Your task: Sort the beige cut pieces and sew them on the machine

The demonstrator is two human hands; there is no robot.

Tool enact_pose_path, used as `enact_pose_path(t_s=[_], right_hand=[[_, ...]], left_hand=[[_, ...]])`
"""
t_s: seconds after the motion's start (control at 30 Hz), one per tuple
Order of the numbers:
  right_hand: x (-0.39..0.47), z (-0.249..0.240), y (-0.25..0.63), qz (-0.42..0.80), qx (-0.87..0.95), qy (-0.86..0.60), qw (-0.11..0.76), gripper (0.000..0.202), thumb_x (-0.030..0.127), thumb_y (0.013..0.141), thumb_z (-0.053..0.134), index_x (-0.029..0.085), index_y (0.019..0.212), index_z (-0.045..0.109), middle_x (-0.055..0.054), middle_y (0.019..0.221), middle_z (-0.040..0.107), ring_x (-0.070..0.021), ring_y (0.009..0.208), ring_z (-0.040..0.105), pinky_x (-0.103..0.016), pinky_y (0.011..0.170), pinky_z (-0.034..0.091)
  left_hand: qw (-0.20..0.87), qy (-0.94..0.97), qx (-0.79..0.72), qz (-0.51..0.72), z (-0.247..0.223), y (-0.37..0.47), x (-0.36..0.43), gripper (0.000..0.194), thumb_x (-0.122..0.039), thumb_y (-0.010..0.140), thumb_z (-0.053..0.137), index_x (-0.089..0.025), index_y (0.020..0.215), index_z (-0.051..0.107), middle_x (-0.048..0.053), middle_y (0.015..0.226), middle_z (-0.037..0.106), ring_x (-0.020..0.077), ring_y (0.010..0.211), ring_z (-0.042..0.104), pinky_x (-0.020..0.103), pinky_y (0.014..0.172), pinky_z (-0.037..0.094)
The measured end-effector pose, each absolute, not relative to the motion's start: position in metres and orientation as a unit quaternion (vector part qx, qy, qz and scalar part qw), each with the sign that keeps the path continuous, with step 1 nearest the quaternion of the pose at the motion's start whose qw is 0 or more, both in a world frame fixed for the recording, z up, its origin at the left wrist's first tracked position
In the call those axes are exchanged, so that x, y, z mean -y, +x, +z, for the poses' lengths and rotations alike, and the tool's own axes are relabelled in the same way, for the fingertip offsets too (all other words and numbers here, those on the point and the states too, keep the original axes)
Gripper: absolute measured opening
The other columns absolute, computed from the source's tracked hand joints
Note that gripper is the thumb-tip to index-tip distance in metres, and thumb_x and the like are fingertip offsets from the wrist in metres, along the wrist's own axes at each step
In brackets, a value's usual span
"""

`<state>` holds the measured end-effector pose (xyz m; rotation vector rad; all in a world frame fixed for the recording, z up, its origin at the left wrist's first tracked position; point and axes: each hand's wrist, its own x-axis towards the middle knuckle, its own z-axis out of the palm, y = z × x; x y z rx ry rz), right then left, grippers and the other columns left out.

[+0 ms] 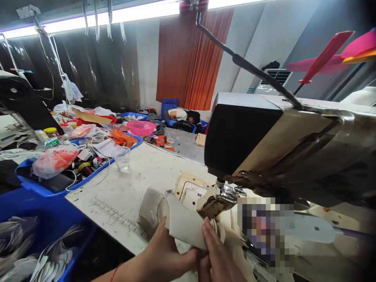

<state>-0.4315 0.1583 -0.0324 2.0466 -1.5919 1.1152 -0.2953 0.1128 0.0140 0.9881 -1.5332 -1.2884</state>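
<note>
My left hand (166,252) grips the lower left edge of a pale, curved shoe piece (185,221), with the thumb pointing to the right. On its right edge lie the straight fingers of my right hand (219,252), while its lower fingers curl beneath the piece. Both hands meet just below it. The piece is beside the foot of a sewing machine (216,201); whether it reaches under the needle is hidden. More pale shoe pieces (150,207) rest on the white table (141,164), left of my hands. Part of the area at right is pixelated.
A plastic cup (122,158) stands on the table. To the left are a blue tray (48,190) of bags and thread spools and a blue bin (17,201) with stacked pieces. The machine head (243,133) overhangs the right side. A person (182,116) bends low at the back.
</note>
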Motion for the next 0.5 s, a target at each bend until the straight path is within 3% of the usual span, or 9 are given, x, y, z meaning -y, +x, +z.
enact_pose_path(t_s=[0.17,0.3,0.4,0.5], right_hand=[[-0.154,-0.031,-0.439,0.403,0.562,0.708,0.141,0.035,0.017,0.093,0.041,0.023,0.122,0.058,-0.005,0.115,0.071,-0.022,0.098,0.069,-0.031,0.078,0.057],[-0.151,-0.026,-0.438,0.415,0.582,0.69,0.113,0.026,0.024,0.091,0.045,0.023,0.11,0.063,-0.006,0.107,0.073,-0.0237,0.096,0.069,-0.033,0.078,0.056],[-0.148,-0.009,-0.443,0.408,0.634,0.657,0.02,0.027,0.03,0.088,0.043,0.026,0.101,0.067,-0.004,0.101,0.074,-0.0235,0.089,0.07,-0.033,0.075,0.057],[-0.142,0.012,-0.457,0.355,0.742,0.56,-0.103,0.028,0.048,0.082,0.049,0.03,0.081,0.07,-0.001,0.072,0.074,-0.023,0.061,0.069,-0.031,0.054,0.054]], left_hand=[[0.439,0.417,0.634,-0.482,0.012,-0.298,-0.115,0.023,-0.012,0.067,0.066,-0.016,0.09,0.07,0.005,0.09,0.071,0.0202,0.083,0.062,0.026,0.077,0.05],[0.424,0.376,0.616,-0.548,0.011,-0.301,-0.114,0.013,-0.011,0.072,0.059,-0.014,0.082,0.068,0.005,0.082,0.069,0.0177,0.076,0.061,0.024,0.071,0.049],[0.411,0.397,0.588,-0.573,0.008,-0.293,-0.108,0.007,-0.014,0.075,0.058,-0.013,0.069,0.061,0.003,0.068,0.062,0.0133,0.066,0.055,0.022,0.061,0.043],[0.428,0.417,0.539,-0.594,0.005,-0.278,-0.104,0.026,-0.032,0.077,0.064,-0.014,0.064,0.051,-0.001,0.063,0.05,0.009,0.061,0.045,0.021,0.057,0.037]])
